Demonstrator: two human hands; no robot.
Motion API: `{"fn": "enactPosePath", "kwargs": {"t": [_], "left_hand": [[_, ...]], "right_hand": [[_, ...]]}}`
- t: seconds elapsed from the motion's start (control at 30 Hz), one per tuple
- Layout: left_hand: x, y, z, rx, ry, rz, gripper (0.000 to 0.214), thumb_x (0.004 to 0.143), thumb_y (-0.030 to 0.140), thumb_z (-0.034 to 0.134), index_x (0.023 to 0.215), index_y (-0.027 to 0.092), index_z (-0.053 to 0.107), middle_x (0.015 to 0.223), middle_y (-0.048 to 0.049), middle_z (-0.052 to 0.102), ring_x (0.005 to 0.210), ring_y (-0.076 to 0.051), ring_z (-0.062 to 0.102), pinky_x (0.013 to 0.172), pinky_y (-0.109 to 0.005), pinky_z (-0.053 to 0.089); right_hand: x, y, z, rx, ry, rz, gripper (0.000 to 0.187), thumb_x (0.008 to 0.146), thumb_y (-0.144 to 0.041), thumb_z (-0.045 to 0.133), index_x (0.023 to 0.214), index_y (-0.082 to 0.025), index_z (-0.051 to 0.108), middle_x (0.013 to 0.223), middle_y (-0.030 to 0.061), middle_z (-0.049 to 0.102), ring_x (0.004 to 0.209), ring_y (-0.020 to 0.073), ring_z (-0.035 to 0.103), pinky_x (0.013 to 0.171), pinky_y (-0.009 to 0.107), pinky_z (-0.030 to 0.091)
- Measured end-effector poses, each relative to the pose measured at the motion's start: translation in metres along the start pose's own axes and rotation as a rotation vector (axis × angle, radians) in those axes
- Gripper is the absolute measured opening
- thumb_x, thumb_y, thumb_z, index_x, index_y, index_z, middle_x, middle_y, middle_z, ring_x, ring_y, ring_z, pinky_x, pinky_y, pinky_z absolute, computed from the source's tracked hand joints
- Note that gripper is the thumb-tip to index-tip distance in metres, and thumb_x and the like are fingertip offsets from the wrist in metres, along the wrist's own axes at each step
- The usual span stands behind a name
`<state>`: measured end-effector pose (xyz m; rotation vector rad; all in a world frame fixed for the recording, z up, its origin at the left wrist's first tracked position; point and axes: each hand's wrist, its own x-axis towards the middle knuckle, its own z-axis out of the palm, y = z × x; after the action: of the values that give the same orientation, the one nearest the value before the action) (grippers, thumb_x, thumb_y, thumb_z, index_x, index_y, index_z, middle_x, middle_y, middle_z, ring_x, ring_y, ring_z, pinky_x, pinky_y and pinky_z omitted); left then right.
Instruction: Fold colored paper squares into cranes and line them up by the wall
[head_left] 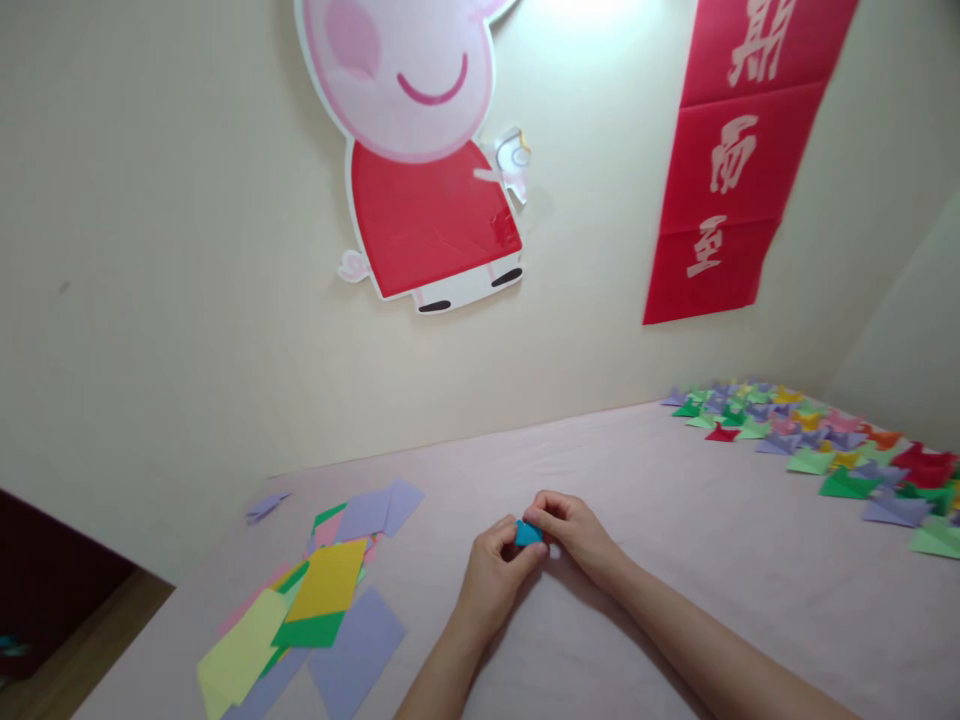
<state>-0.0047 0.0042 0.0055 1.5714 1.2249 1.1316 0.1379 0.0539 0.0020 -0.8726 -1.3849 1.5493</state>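
Observation:
Both my hands meet over the middle of the pale pink table (675,560). Between them is a small folded piece of blue paper (527,533). My left hand (496,578) pinches its left side with curled fingers. From the right, my right hand (571,533) grips its top edge with thumb and fingertips. Most of the blue paper is hidden by the fingers.
Loose sheets of coloured paper (315,600), yellow, green, purple and pink, lie spread at the left. Several folded paper figures (832,445) in many colours cover the far right. A cartoon pig cutout (420,150) and a red banner (731,160) hang on the wall.

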Motion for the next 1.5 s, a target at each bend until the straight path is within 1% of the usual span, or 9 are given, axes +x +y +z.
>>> {"fn": "enactPosePath", "kwargs": {"t": [0.13, 0.27, 0.43, 0.53, 0.67, 0.83, 1.0, 1.27, 1.5], "left_hand": [[0.0, -0.002, -0.002, 0.002, 0.037, -0.016, 0.02, 0.077, 0.034, 0.064, 0.066, 0.017, 0.064, 0.069, 0.0009, 0.052, 0.07, -0.016, 0.047, 0.067, -0.026, 0.036], [-0.001, -0.004, -0.002, 0.005, 0.057, -0.038, 0.025, 0.075, 0.036, 0.066, 0.06, 0.017, 0.06, 0.066, 0.0017, 0.049, 0.067, -0.015, 0.044, 0.065, -0.025, 0.035], [0.0, -0.005, 0.001, -0.04, 0.043, -0.046, 0.021, 0.078, 0.037, 0.065, 0.074, 0.016, 0.065, 0.071, 0.0009, 0.055, 0.071, -0.016, 0.048, 0.069, -0.025, 0.038], [0.001, -0.007, 0.001, -0.064, 0.077, -0.051, 0.02, 0.08, 0.036, 0.064, 0.079, 0.017, 0.065, 0.075, 0.0006, 0.055, 0.073, -0.016, 0.049, 0.069, -0.025, 0.037], [0.001, -0.01, 0.0, -0.059, 0.116, -0.056, 0.022, 0.079, 0.036, 0.065, 0.069, 0.017, 0.06, 0.07, 0.0028, 0.05, 0.069, -0.014, 0.044, 0.065, -0.024, 0.035], [-0.001, -0.012, -0.001, -0.056, 0.101, -0.065, 0.019, 0.079, 0.036, 0.064, 0.074, 0.018, 0.062, 0.07, 0.0029, 0.053, 0.069, -0.015, 0.046, 0.068, -0.025, 0.037], [-0.002, -0.01, 0.0, -0.064, 0.06, -0.074, 0.022, 0.077, 0.038, 0.066, 0.07, 0.017, 0.061, 0.07, 0.002, 0.053, 0.07, -0.015, 0.046, 0.067, -0.025, 0.037], [0.0, -0.012, -0.003, -0.086, 0.077, -0.109, 0.032, 0.078, 0.043, 0.065, 0.064, 0.018, 0.053, 0.063, 0.0048, 0.04, 0.063, -0.012, 0.036, 0.059, -0.024, 0.029], [0.001, -0.009, -0.005, -0.148, 0.07, -0.143, 0.038, 0.079, 0.054, 0.063, 0.073, 0.017, 0.056, 0.064, 0.0037, 0.046, 0.062, -0.012, 0.041, 0.059, -0.024, 0.031]], "right_hand": [[-0.002, -0.003, 0.0, -0.007, -0.021, -0.007, 0.041, 0.069, -0.057, 0.072, 0.069, -0.018, 0.06, 0.061, -0.0032, 0.055, 0.06, 0.0128, 0.048, 0.06, 0.026, 0.038], [-0.004, -0.005, -0.002, -0.029, -0.028, 0.004, 0.039, 0.071, -0.052, 0.074, 0.063, -0.018, 0.056, 0.058, -0.0038, 0.054, 0.058, 0.0119, 0.046, 0.058, 0.025, 0.036], [-0.005, -0.008, -0.004, -0.127, 0.02, -0.014, 0.043, 0.074, -0.058, 0.067, 0.061, -0.019, 0.054, 0.055, -0.004, 0.049, 0.054, 0.012, 0.043, 0.055, 0.025, 0.035], [-0.005, -0.008, -0.005, -0.132, 0.029, -0.029, 0.043, 0.08, -0.062, 0.058, 0.07, -0.019, 0.057, 0.06, -0.0021, 0.054, 0.057, 0.0135, 0.047, 0.057, 0.026, 0.039], [-0.007, -0.004, -0.004, -0.122, 0.068, -0.09, 0.037, 0.077, -0.056, 0.066, 0.075, -0.02, 0.057, 0.066, -0.0031, 0.052, 0.063, 0.0132, 0.047, 0.062, 0.025, 0.039], [-0.008, -0.002, -0.002, -0.132, 0.042, -0.12, 0.034, 0.079, -0.053, 0.065, 0.077, -0.019, 0.06, 0.067, -0.0023, 0.054, 0.063, 0.014, 0.048, 0.062, 0.026, 0.041], [-0.009, -0.003, -0.003, -0.145, 0.046, -0.129, 0.031, 0.078, -0.05, 0.067, 0.079, -0.019, 0.061, 0.072, -0.0003, 0.059, 0.067, 0.0148, 0.051, 0.064, 0.027, 0.043], [-0.009, 0.001, -0.008, -0.275, 0.132, -0.234, 0.026, 0.085, -0.046, 0.061, 0.079, -0.021, 0.061, 0.077, 0.0017, 0.062, 0.075, 0.0178, 0.056, 0.073, 0.029, 0.045], [-0.01, -0.003, -0.008, -0.36, 0.115, -0.308, 0.019, 0.087, -0.039, 0.06, 0.08, -0.021, 0.063, 0.077, 0.0018, 0.063, 0.072, 0.0173, 0.056, 0.069, 0.029, 0.045]]}}
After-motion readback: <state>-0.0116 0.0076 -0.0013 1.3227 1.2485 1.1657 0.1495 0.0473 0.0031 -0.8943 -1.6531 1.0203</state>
